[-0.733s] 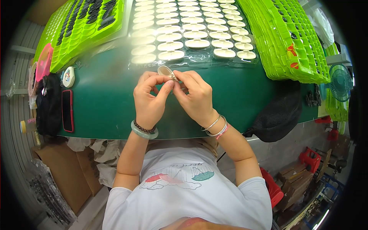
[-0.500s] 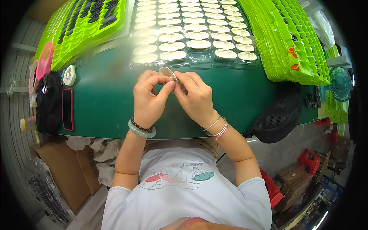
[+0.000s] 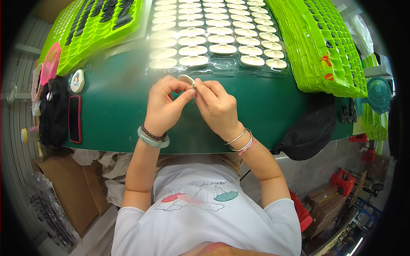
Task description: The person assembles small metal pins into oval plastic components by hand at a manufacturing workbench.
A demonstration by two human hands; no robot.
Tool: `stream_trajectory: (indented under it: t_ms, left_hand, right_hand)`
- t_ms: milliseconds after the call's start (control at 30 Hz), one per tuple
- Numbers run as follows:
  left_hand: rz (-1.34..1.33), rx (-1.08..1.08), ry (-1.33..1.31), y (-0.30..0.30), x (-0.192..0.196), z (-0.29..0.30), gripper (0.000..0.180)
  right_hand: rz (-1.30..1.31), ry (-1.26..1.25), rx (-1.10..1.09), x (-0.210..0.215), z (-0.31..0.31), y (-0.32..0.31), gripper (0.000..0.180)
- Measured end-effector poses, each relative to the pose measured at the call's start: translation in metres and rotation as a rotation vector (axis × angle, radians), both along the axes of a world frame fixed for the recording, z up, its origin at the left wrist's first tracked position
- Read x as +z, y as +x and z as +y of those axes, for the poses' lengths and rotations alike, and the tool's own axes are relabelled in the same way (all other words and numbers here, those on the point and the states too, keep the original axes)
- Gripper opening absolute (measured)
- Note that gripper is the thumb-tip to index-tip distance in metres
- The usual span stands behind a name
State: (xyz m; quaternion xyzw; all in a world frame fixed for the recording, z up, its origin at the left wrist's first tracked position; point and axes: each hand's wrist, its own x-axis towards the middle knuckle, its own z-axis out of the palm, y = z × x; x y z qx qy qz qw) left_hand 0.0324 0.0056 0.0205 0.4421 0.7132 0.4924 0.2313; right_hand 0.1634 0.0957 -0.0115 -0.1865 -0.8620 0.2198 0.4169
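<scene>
— What have you got in your hands?

— A small pale oval disc [image 3: 186, 80]. My left hand [image 3: 164, 106] is closed on it, thumb and forefinger pinching its near edge. My right hand [image 3: 216, 106] is narrowed to a pinch too, fingertips touching the disc's right side. Whether there is something tiny between those fingers, I cannot tell.

— Where is the disc relative to the clear tray?

— Just on my side of the clear tray [image 3: 213, 68] of matching pale ovals, lifted a little above the green worktop [image 3: 115, 102]. It sits near the tray's front edge, roughly under its middle columns.

— Anything changed from a moment ago?

— Very little. Both hands stay joined on the disc at the same spot before the tray. My left thumb has shifted slightly along the edge; the disc looks turned a touch. The tray's rows lie as they did.

— What else is around the tray?

— To its left, a stack of lime-green moulded trays [image 3: 85, 30], some pockets filled with dark pieces. To its right, a taller fanned stack of the same green trays [image 3: 324, 47]. Further left of the tray, near the worktop's end, lie a red-edged phone [image 3: 74, 118], a black pouch [image 3: 53, 111] and a small white round item [image 3: 77, 81]. Right of the tray, a black mesh bag [image 3: 307, 132] hangs over the worktop's front edge.
</scene>
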Motion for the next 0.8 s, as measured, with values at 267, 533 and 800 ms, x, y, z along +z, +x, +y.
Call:
stream_trajectory:
  t_ms: [267, 533, 800]
  left_hand:
    - [-0.111, -0.013, -0.059, -0.003, 0.001, 0.002, 0.010]
    - [-0.301, -0.068, -0.048, -0.012, -0.004, 0.003, 0.014]
    - [-0.583, -0.092, -0.079, -0.008, 0.004, 0.004, 0.015]
  right_hand:
    - [-0.001, 0.009, -0.002, -0.001, -0.001, 0.000, 0.029]
    - [0.002, 0.031, -0.002, -0.001, -0.001, -0.001, 0.029]
    - [0.024, 0.078, 0.009, -0.004, 0.001, -0.001, 0.030]
